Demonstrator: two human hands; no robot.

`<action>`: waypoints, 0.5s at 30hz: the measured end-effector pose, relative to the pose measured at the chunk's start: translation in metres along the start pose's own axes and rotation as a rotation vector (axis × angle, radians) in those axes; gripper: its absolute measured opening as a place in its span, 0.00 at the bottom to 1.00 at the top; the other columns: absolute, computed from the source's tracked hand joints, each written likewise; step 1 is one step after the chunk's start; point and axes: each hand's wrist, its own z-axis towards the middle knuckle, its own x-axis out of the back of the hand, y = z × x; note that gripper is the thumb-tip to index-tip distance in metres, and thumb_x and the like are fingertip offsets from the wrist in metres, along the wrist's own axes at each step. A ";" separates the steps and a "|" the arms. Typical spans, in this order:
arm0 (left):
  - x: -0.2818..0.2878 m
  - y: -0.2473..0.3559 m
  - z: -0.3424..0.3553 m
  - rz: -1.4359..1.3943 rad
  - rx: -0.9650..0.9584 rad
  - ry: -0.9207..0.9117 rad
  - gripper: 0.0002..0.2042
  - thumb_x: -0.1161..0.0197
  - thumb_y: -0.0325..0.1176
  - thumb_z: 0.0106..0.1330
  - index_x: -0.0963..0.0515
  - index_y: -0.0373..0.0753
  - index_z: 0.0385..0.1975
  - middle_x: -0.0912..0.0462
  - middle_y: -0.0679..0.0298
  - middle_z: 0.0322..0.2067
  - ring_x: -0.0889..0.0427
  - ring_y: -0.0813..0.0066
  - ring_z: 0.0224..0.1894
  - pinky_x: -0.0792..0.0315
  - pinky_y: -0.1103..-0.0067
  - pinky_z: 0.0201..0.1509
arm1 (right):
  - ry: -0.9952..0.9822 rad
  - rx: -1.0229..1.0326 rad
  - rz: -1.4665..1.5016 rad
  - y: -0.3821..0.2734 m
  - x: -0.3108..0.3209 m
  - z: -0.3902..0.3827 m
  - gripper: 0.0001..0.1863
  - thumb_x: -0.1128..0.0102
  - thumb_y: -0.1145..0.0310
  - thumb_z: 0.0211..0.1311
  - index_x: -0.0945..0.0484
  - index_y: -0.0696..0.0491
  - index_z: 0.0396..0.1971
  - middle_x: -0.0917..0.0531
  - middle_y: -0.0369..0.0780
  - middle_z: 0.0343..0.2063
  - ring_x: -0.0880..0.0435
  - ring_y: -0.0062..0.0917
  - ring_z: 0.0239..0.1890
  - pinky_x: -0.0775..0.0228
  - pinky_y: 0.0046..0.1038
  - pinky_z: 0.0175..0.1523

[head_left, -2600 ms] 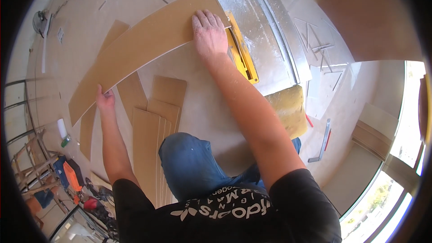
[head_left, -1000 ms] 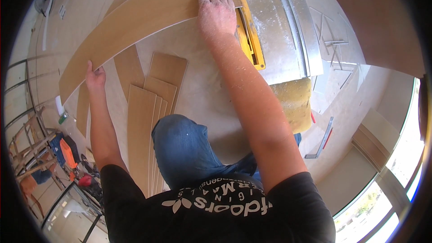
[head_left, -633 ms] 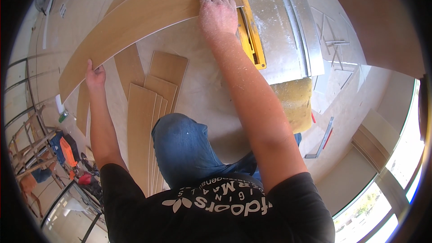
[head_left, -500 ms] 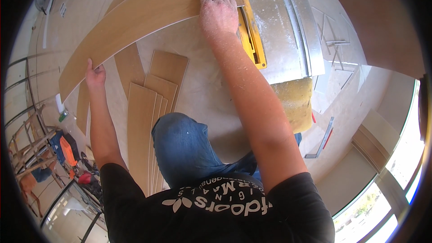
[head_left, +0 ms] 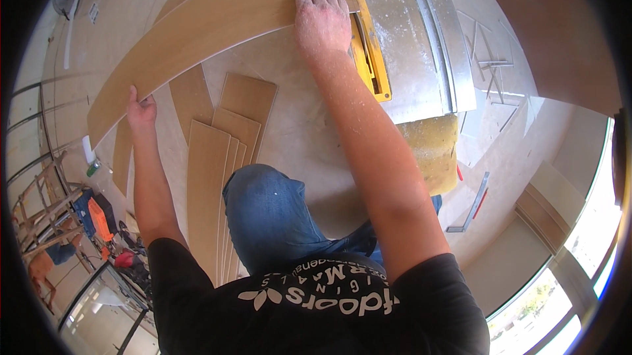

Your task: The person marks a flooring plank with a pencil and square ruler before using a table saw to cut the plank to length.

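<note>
A long tan laminate plank [head_left: 210, 26] lies across the view, its right end resting on the metal top of a table saw [head_left: 421, 32]. My right hand [head_left: 321, 16] presses flat on that end, just left of the yellow blade insert [head_left: 368, 52]. My left hand [head_left: 140, 110] grips the plank's near edge close to its left end.
Several cut plank pieces [head_left: 220, 157] lie on the floor by my blue-jeaned knee [head_left: 270, 213]. A yellow dust bag [head_left: 431, 148] hangs under the saw. Tool bags and a wooden ladder [head_left: 62, 217] stand at the left. A level [head_left: 471, 203] lies at the right.
The plank has slid further onto the saw table, with both hands travelling along with it. In the last second almost nothing moved.
</note>
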 end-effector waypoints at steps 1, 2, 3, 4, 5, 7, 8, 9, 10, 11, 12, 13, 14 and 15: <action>-0.001 -0.001 -0.002 0.002 -0.016 -0.006 0.15 0.33 0.25 0.70 0.23 0.34 0.54 0.15 0.56 0.51 0.15 0.63 0.53 0.14 0.70 0.55 | -0.008 0.004 -0.004 0.000 0.001 0.000 0.20 0.43 0.71 0.62 0.20 0.56 0.55 0.21 0.42 0.62 0.28 0.36 0.68 0.41 0.39 0.75; -0.001 -0.002 -0.004 0.017 -0.076 -0.013 0.15 0.33 0.25 0.69 0.23 0.34 0.55 0.15 0.56 0.51 0.15 0.63 0.53 0.14 0.70 0.55 | -0.014 0.009 -0.013 0.001 0.001 -0.001 0.20 0.43 0.71 0.62 0.20 0.56 0.54 0.21 0.42 0.62 0.28 0.36 0.68 0.41 0.39 0.75; -0.002 -0.002 -0.005 0.003 -0.033 -0.016 0.15 0.33 0.25 0.69 0.23 0.34 0.55 0.15 0.56 0.51 0.15 0.63 0.53 0.14 0.70 0.55 | -0.013 0.006 -0.010 0.000 0.002 -0.001 0.20 0.43 0.71 0.62 0.20 0.56 0.54 0.21 0.42 0.62 0.28 0.36 0.68 0.41 0.39 0.75; -0.003 -0.002 -0.007 0.009 -0.027 0.006 0.15 0.33 0.25 0.70 0.23 0.34 0.55 0.16 0.56 0.52 0.15 0.63 0.53 0.14 0.70 0.55 | -0.017 0.007 -0.013 0.000 0.002 -0.001 0.20 0.43 0.71 0.62 0.20 0.56 0.54 0.21 0.42 0.62 0.28 0.36 0.68 0.41 0.39 0.75; -0.003 -0.002 -0.008 0.023 -0.061 0.025 0.16 0.33 0.26 0.70 0.23 0.34 0.55 0.16 0.56 0.52 0.15 0.63 0.53 0.14 0.71 0.55 | -0.020 0.007 -0.016 0.000 0.003 -0.002 0.20 0.43 0.71 0.62 0.20 0.56 0.54 0.21 0.42 0.62 0.28 0.36 0.68 0.41 0.39 0.75; -0.002 -0.003 -0.011 0.018 -0.024 0.022 0.16 0.33 0.26 0.70 0.23 0.34 0.55 0.16 0.56 0.52 0.15 0.63 0.53 0.14 0.71 0.55 | -0.020 0.003 -0.007 0.000 0.005 -0.004 0.20 0.43 0.71 0.62 0.20 0.56 0.55 0.21 0.42 0.62 0.28 0.36 0.68 0.41 0.39 0.75; -0.002 -0.003 -0.012 0.030 -0.061 0.016 0.16 0.33 0.26 0.70 0.24 0.33 0.55 0.16 0.56 0.52 0.15 0.63 0.53 0.14 0.71 0.55 | -0.013 0.004 0.001 -0.001 0.005 -0.004 0.20 0.43 0.71 0.62 0.20 0.56 0.55 0.21 0.42 0.62 0.28 0.36 0.69 0.41 0.39 0.75; -0.002 -0.002 -0.014 0.021 -0.028 0.015 0.16 0.33 0.26 0.70 0.24 0.33 0.55 0.16 0.56 0.52 0.15 0.63 0.53 0.14 0.71 0.55 | -0.017 -0.001 0.003 -0.001 0.005 -0.004 0.20 0.43 0.71 0.62 0.20 0.56 0.55 0.21 0.42 0.62 0.28 0.36 0.69 0.41 0.39 0.75; -0.001 -0.002 -0.015 0.015 -0.013 0.010 0.16 0.33 0.26 0.70 0.24 0.33 0.55 0.16 0.56 0.52 0.15 0.63 0.53 0.14 0.71 0.55 | -0.016 -0.002 0.006 -0.001 0.006 -0.005 0.20 0.43 0.71 0.62 0.20 0.56 0.55 0.21 0.42 0.62 0.28 0.36 0.68 0.41 0.39 0.75; -0.001 -0.001 -0.016 0.023 -0.038 0.016 0.16 0.33 0.27 0.70 0.24 0.33 0.55 0.16 0.56 0.52 0.15 0.63 0.53 0.14 0.71 0.55 | -0.017 -0.003 0.008 -0.001 0.006 -0.006 0.20 0.44 0.71 0.62 0.20 0.56 0.55 0.20 0.42 0.61 0.28 0.36 0.68 0.40 0.39 0.75; -0.001 -0.001 -0.017 0.010 0.002 0.006 0.16 0.33 0.27 0.70 0.24 0.33 0.55 0.16 0.56 0.52 0.15 0.63 0.53 0.14 0.71 0.55 | -0.016 -0.003 0.008 -0.001 0.006 -0.006 0.20 0.44 0.71 0.62 0.20 0.56 0.55 0.20 0.42 0.61 0.28 0.36 0.68 0.40 0.39 0.75; 0.000 -0.001 -0.018 0.021 -0.005 0.013 0.16 0.33 0.27 0.70 0.24 0.33 0.55 0.16 0.56 0.52 0.15 0.63 0.53 0.14 0.71 0.55 | -0.007 -0.005 0.016 -0.001 0.007 -0.006 0.20 0.44 0.71 0.62 0.20 0.56 0.55 0.20 0.42 0.61 0.27 0.36 0.68 0.40 0.39 0.74; 0.000 -0.001 -0.018 0.045 -0.050 0.020 0.16 0.33 0.27 0.70 0.24 0.33 0.55 0.16 0.55 0.52 0.15 0.63 0.53 0.14 0.72 0.55 | -0.006 -0.007 0.023 -0.001 0.007 -0.007 0.20 0.44 0.71 0.62 0.19 0.56 0.54 0.20 0.42 0.61 0.27 0.36 0.68 0.40 0.39 0.74; 0.001 -0.001 -0.019 0.032 -0.013 0.020 0.16 0.33 0.27 0.70 0.24 0.33 0.55 0.16 0.55 0.52 0.15 0.63 0.53 0.14 0.72 0.55 | 0.002 -0.005 0.026 -0.002 0.007 -0.007 0.20 0.44 0.71 0.62 0.19 0.56 0.54 0.20 0.42 0.61 0.27 0.36 0.68 0.40 0.39 0.74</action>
